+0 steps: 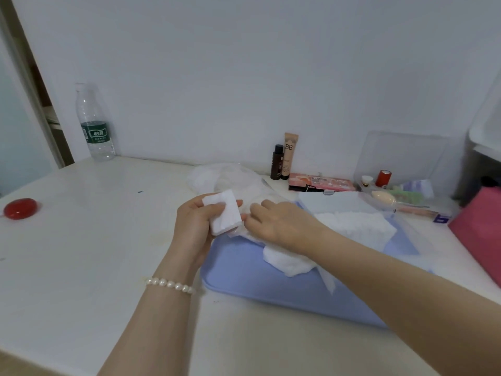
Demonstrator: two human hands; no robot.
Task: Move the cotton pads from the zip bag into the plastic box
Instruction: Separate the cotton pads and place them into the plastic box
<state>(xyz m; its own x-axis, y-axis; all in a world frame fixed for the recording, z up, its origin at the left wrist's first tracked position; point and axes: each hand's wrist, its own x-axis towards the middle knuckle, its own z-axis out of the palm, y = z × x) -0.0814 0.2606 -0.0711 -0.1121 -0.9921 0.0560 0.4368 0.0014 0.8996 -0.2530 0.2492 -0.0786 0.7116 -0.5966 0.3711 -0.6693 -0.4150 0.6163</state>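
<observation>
**Cotton pads held over a white desk**

White desk [95,240] against a pale wall [244,63]; dark door frame [35,85] at far left. Upright clear water bottle [95,123] at the back left, red round object [20,208] near the left edge. Blue tray [257,280] flat at centre right. Along the wall: dark small bottle [277,162], BB tube [289,154], pink palette box [321,183], clear organiser [406,191] with small cosmetics. Pink item [479,229] at far right.

Left hand [195,226], pearl bracelet [169,284] on its wrist, fingers clamped on a small stack of cotton pads [225,213]; stack tilted, long axis running from upper left to lower right, broad face toward the camera. Right hand [282,223] just beside it, fingertips curled onto the crumpled zip bag [233,180]; whether pinching it, cannot tell. Plastic box [404,240] behind the right wrist, on the tray, with a long row of white pads [357,226] inside, row running left to right. More loose white pads [287,261] on the tray under the right forearm.
</observation>
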